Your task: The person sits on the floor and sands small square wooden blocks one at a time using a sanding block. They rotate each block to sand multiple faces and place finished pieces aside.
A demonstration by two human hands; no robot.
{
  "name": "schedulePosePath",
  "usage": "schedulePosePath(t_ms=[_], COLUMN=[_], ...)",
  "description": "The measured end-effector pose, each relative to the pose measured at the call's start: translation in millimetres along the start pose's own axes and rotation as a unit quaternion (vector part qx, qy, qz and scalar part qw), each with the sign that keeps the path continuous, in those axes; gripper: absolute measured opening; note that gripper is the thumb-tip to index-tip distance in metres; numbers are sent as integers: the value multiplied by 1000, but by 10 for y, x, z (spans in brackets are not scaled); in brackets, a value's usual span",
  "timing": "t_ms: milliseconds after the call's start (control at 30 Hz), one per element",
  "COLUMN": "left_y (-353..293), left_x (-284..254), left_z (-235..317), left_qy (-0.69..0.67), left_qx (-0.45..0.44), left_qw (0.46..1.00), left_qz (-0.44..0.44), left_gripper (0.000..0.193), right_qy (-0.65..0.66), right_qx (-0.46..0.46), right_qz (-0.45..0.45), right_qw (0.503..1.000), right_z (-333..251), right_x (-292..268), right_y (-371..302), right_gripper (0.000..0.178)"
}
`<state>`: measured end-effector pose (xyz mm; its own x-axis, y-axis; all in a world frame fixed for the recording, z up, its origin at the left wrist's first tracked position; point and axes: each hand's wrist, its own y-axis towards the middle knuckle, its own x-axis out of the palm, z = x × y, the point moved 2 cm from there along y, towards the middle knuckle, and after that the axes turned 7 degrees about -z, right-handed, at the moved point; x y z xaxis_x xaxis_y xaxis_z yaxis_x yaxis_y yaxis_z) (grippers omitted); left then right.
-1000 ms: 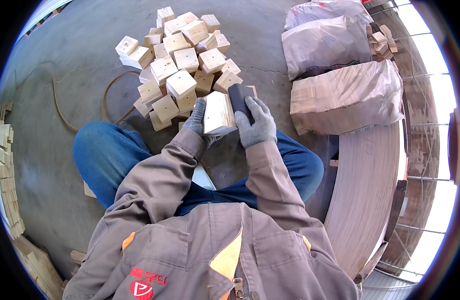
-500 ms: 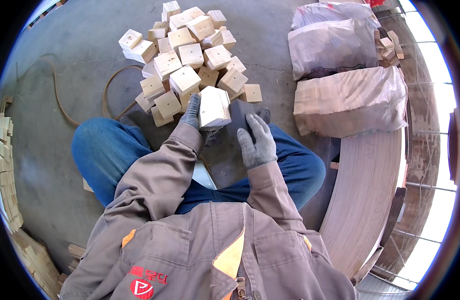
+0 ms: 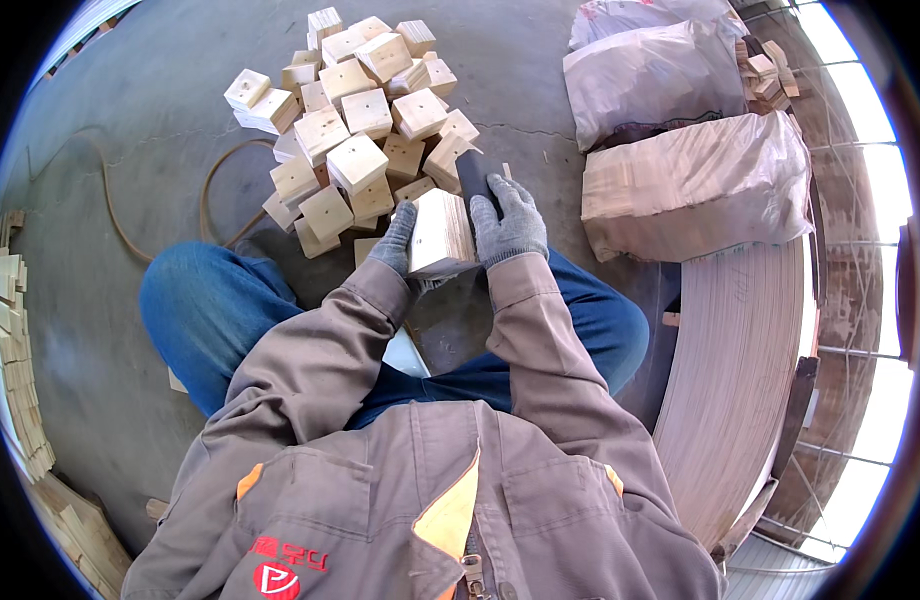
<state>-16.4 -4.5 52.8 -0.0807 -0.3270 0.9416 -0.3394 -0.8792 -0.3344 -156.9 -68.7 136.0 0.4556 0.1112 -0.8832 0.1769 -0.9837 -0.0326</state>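
Observation:
Between my knees, my left hand (image 3: 394,240) in a grey knit glove is closed on a pale wooden block (image 3: 442,236) with layered edges. The block is tilted, with its striped side facing up toward me. My right hand (image 3: 512,222), gloved the same way, grips a dark grey flat rectangular block (image 3: 472,174) along the right edge of the wooden block. The dark block's far end sticks out beyond my fingers. Just ahead lies a heap of similar wooden blocks (image 3: 368,113), several with a small hole or dark mark on the face.
Plastic-wrapped bundles (image 3: 695,185) stand at the right, by a tall stack of wood sheets (image 3: 725,350). A brown hose or cord (image 3: 206,190) curls over the concrete floor (image 3: 170,90) left of the heap. Stacked wood strips (image 3: 18,370) line the far left.
My right hand has pushed the dark block forward along the wooden block's side. The wooden block has turned and dropped slightly toward me. The whole view has shifted a little.

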Motion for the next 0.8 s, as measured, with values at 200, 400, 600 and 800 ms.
schedulePosePath(t_ms=[200,400,600,800], left_y=[34,108,174,-19], left_x=[-200,-254,-278,-5], left_z=[90,296,225,26], left_qy=[22,8,5,29], left_qx=[38,87,59,1], left_qw=[997,993,996,998], left_qz=[56,79,72,60], left_gripper=[64,58,57,60], right_qy=[49,60,35,20], right_qx=[-31,-61,-67,-32], right_qz=[-1,-19,5,14], right_qw=[998,996,997,999], right_z=[50,43,-7,73], right_x=[38,-22,-29,70], right_y=[-294,-885,-698,-88], right_gripper=[50,51,50,47])
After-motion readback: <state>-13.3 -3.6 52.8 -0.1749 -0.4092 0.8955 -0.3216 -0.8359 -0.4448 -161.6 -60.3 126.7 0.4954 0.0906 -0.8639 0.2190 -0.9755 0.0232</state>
